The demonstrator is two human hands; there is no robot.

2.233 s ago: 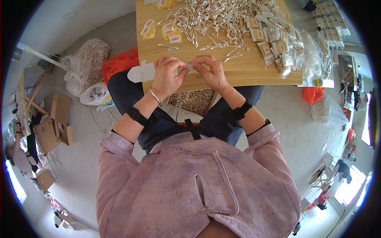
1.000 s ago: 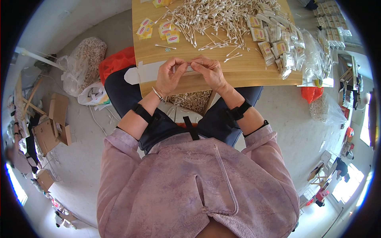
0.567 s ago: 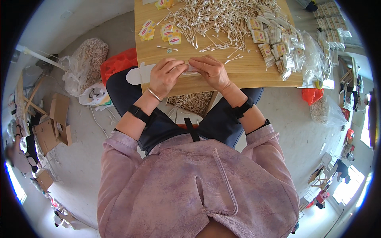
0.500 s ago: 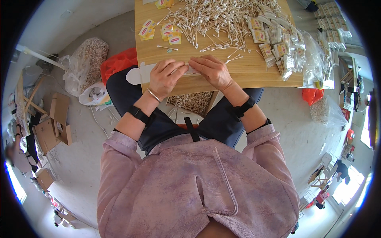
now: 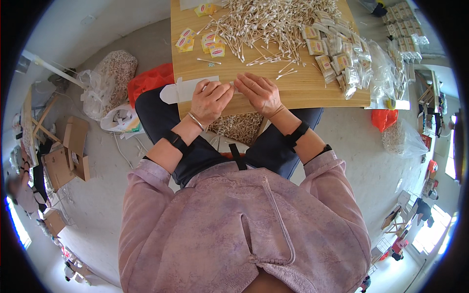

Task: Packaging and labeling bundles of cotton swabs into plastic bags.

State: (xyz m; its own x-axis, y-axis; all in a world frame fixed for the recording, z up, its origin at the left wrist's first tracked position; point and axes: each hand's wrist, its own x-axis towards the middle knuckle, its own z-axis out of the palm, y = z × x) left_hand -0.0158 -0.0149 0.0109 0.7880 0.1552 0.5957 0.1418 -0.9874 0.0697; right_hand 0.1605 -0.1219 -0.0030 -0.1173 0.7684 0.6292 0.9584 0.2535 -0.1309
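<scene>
Head view: a small pale piece [image 5: 232, 83] shows between my curled left hand [image 5: 210, 100] and straighter-fingered right hand [image 5: 259, 94], its long axis and either grip I cannot tell.

Wooden table [image 5: 308, 93] bearing a heap of cotton swabs [image 5: 273, 24]. Right of the heap: swab packets [image 5: 339, 61] and clear plastic bags [image 5: 382, 68]. Left of it: yellow-and-white cards [image 5: 217, 50]. On its near side: loose swabs [image 5: 287, 74]; farther left, a white strip [image 5: 186, 90] overhanging the tabletop.
</scene>
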